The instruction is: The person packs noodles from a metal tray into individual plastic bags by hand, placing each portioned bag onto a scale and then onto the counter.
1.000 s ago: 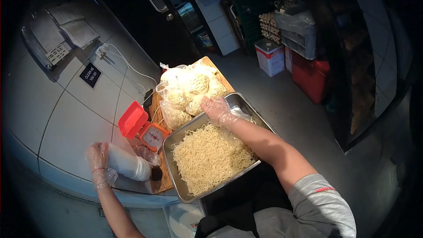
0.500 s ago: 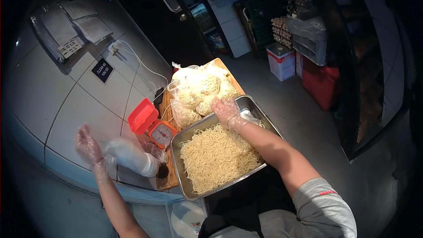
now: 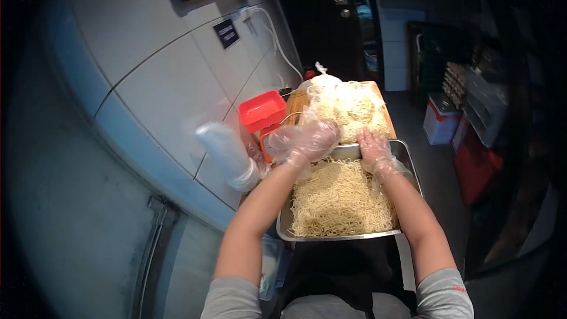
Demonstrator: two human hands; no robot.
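Loose yellow noodles (image 3: 345, 204) fill much of a metal tray (image 3: 284, 224). Behind it, clear bags of noodles (image 3: 354, 103) are piled on a wooden board (image 3: 297, 101). My left hand (image 3: 319, 140), in a clear plastic glove, is over the tray's far left edge beside the bags; its fingers are bent and blurred, and what they may hold is hidden. My gloved right hand (image 3: 373, 145) lies with fingers spread at the tray's far edge, touching the nearest bag. A roll of clear plastic bags (image 3: 227, 153) stands left of the orange scale (image 3: 269, 142) with its red pan (image 3: 262, 110).
A tiled wall (image 3: 171, 82) with a dark sign (image 3: 226, 33) and a white cable (image 3: 277, 41) borders the left side. A dark door (image 3: 313, 18) is behind. At right are a white tin (image 3: 441, 123), egg trays (image 3: 454, 84) and a red box (image 3: 475, 168). A plastic container (image 3: 270, 266) sits below the tray.
My left hand has left the roll of bags and moved right to the noodle bags. My right hand stays near the tray's far edge. The whole view has turned.
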